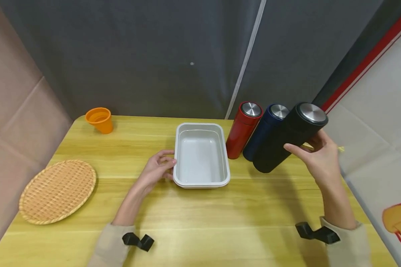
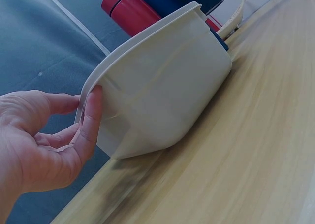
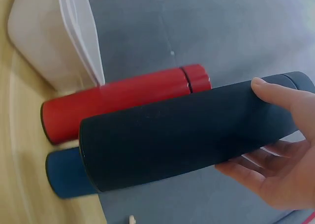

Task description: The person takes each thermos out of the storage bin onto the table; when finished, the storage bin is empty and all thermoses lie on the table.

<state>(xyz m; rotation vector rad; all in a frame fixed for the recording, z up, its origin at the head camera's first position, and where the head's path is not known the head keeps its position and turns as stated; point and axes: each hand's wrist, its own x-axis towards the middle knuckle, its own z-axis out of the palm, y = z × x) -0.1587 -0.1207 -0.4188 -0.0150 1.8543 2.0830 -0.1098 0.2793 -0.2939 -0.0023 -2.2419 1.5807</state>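
Note:
My right hand point(image 1: 320, 159) grips a black thermos bottle point(image 1: 284, 137) with a silver lid top; the bottle leans, its base apparently raised off the table in the right wrist view. Thumb and fingers lie on opposite sides of it. Just left of it stand a blue thermos bottle point(image 1: 264, 129), partly hidden by the black one, and a red thermos bottle point(image 1: 243, 131). A light grey rectangular container point(image 1: 202, 184) stands left of the red bottle. With thumb and finger my left hand point(image 2: 42, 140) pinches the left rim of this container point(image 2: 162, 81).
An orange cup point(image 1: 101, 124) stands at the table's back left. A flat round woven tray point(image 1: 58, 191) lies on the left. Behind the wooden table point(image 1: 200, 222) hangs a dark grey curtain point(image 1: 137, 55); a tiled wall point(image 1: 381, 126) borders the right side.

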